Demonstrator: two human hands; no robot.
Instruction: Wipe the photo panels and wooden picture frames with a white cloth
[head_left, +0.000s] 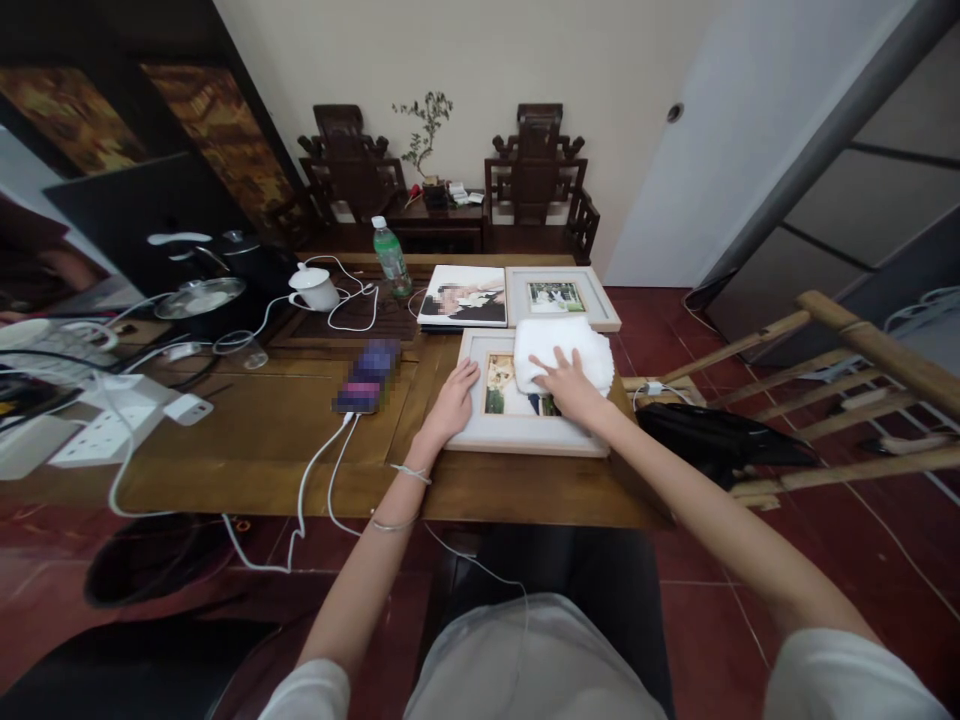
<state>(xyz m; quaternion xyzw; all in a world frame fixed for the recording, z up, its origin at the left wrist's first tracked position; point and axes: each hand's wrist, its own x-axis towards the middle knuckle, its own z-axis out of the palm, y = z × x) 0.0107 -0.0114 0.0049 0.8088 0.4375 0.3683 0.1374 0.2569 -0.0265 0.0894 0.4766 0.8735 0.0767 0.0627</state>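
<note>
A picture frame (480,432) with a pale border lies flat near the table's front edge, a photo in its middle. My left hand (452,402) rests on its left side, fingers laid along the border. On the upper right of the frame sits a folded white cloth (574,345). My right hand (568,385) presses the cloth down with its fingers spread, covering part of the photo. Behind, a second picture frame (600,295) lies flat, and beside it is a photo album (463,297) with a picture on its cover.
On the wooden table (300,470) are a phone (367,378) with white cables, a green-labelled bottle (391,258), a lidded white cup (315,288) and a power strip (112,415). A bamboo rack (885,350) stands to the right. Dark wooden chairs (536,180) stand behind.
</note>
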